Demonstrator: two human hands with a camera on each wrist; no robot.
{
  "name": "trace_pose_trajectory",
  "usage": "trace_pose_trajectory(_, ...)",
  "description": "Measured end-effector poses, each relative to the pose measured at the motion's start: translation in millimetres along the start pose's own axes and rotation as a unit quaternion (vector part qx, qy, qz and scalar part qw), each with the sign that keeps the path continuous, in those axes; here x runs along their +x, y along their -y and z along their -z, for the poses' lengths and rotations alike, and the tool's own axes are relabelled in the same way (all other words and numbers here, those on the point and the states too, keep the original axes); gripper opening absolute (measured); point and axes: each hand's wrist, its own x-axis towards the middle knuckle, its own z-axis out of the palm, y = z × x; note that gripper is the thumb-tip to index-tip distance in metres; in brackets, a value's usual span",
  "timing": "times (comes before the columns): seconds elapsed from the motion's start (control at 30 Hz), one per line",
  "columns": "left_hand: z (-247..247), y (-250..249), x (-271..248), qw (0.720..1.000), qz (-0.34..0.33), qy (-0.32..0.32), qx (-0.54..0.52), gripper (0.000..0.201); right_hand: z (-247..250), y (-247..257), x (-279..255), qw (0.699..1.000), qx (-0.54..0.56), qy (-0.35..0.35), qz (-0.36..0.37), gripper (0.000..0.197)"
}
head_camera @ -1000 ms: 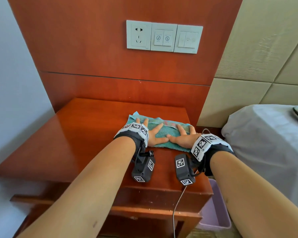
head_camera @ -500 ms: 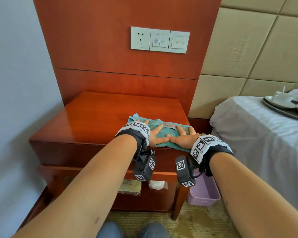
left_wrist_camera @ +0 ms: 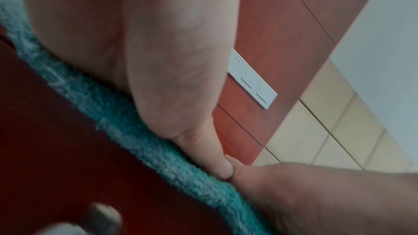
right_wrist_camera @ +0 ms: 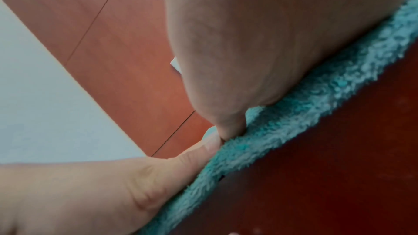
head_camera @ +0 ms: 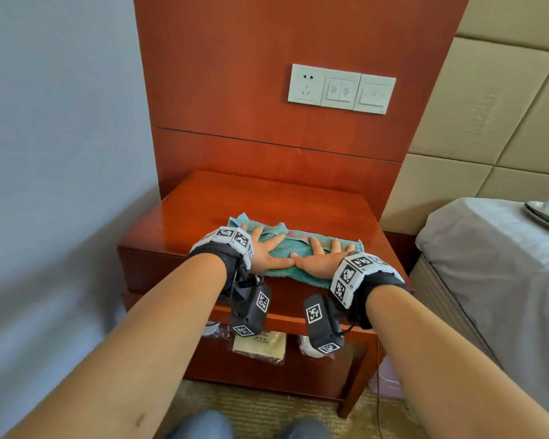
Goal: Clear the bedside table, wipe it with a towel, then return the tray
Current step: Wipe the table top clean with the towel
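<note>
Bedside table (head_camera: 235,204): glossy red-brown wood, rectangular top, centre of the head view; an open shelf beneath holds a cream packet in clear wrap (head_camera: 259,343) and a white rounded item (head_camera: 305,345), partly hidden behind the wrist cameras.

Towel (head_camera: 286,245): teal terry cloth, looped pile, folded into a long strip along the table's near edge at mid-frame; a faint pink band shows on its far side.

Left hand (head_camera: 267,251): flat, fingers spread and straight, pressing the towel's left half. Right hand (head_camera: 317,256): likewise flat and spread on the right half. Thumb tips meet at the middle, as both wrist views confirm.

Wall panel (head_camera: 267,90): matching wood, upper centre, bearing a white socket-and-switch plate (head_camera: 341,88).

Padded beige headboard (head_camera: 488,122): upper right, quilted squares.

Bed (head_camera: 495,267): right edge, grey-white sheet; on it, a metal tray (head_camera: 545,215) carrying white crockery, cut off by the frame.

Grey wall (head_camera: 61,153): left.

Woven tan carpet (head_camera: 251,403): bottom.
</note>
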Motion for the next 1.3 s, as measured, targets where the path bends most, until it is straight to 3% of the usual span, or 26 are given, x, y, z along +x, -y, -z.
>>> trace_pose_trajectory(0.27, -2, 124, -23, 0.995, 0.090, -0.007, -0.032, 0.079, -24, 126, 4, 0.996, -0.023, 0.013, 0.085, 0.082)
trace_pose_trajectory(0.4, -3, 156, -22, 0.994, 0.096, -0.013, -0.043, 0.084, -28, 164, 13, 0.994, -0.021, 0.026, 0.102, 0.079)
trace_pose_trajectory(0.5, 0, 167, -20, 0.990, 0.101, -0.035, -0.092, 0.073, -27, 183, 27, 0.993, -0.030, 0.025, 0.115, 0.078)
trace_pose_trajectory(0.7, 10, 186, 12, 0.990, 0.139, -0.001, -0.038, 0.075, -10, 202, 54, 0.986, -0.040, 0.057, 0.149, 0.074)
trace_pose_trajectory(0.87, 31, 196, 58, 0.984, 0.163, 0.025, -0.066, 0.083, 16, 208, 108, 0.983, -0.033, 0.074, 0.166, 0.079)
trace_pose_trajectory(1.3, 102, 186, 200, 0.985, 0.159, 0.070, -0.003, 0.092, 54, 207, 240, 0.988, 0.051, 0.082, 0.117, 0.073)
